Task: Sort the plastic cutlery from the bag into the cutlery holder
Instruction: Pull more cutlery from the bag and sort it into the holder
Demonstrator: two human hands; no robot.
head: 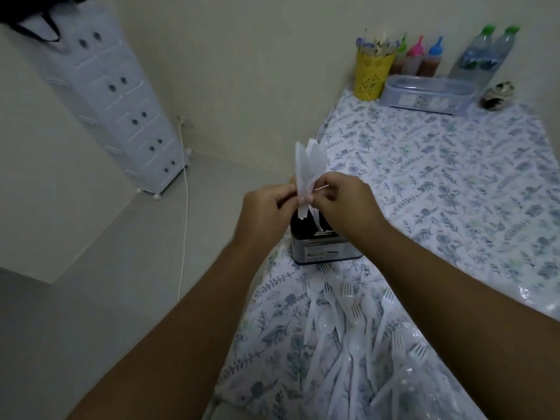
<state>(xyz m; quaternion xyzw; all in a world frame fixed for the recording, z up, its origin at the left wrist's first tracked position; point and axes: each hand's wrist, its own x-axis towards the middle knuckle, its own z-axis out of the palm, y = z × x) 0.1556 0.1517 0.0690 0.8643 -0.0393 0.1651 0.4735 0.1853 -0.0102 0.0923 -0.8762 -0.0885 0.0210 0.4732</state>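
My left hand (266, 207) and my right hand (345, 204) both pinch a small bunch of white plastic knives (309, 165), blades pointing up. The bunch hangs right above the cutlery holder (325, 250), a dark metal box at the table's left edge, with the handle ends reaching down into it. A pile of white plastic forks and spoons (348, 322) lies on a clear plastic bag (439, 374) on the flowered tablecloth, nearer to me than the holder.
At the table's far end stand a yellow cup of sticks (374, 74), sauce bottles (424, 57), two water bottles (485, 53), a clear lidded box (427, 93) and a shell (497, 93). A white drawer tower (121, 107) and a cable (185, 213) are by the left wall.
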